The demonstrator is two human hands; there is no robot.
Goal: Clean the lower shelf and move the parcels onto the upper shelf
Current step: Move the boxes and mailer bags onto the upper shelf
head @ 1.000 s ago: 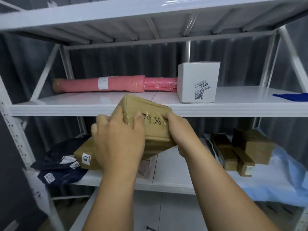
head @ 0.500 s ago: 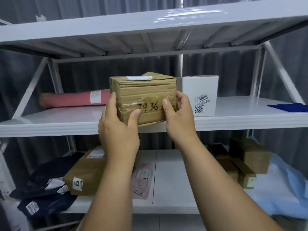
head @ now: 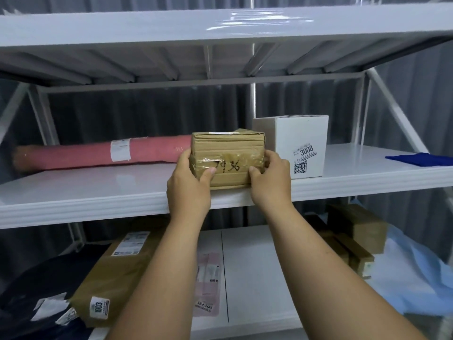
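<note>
The left hand (head: 188,190) and right hand (head: 270,180) hold with curled fingers the taped brown cardboard parcel (head: 228,159) on the white metal upper shelf (head: 98,190).

Handwriting on the taped brown box (head: 228,159) partly covered by both thumbs, unreadable. Pink roll (head: 98,154) hidden at its right end behind that box. Dark bags (head: 36,285) cut off at the left edge; blue cloth (head: 421,159) at the right. Small label print too fine to read.
</note>
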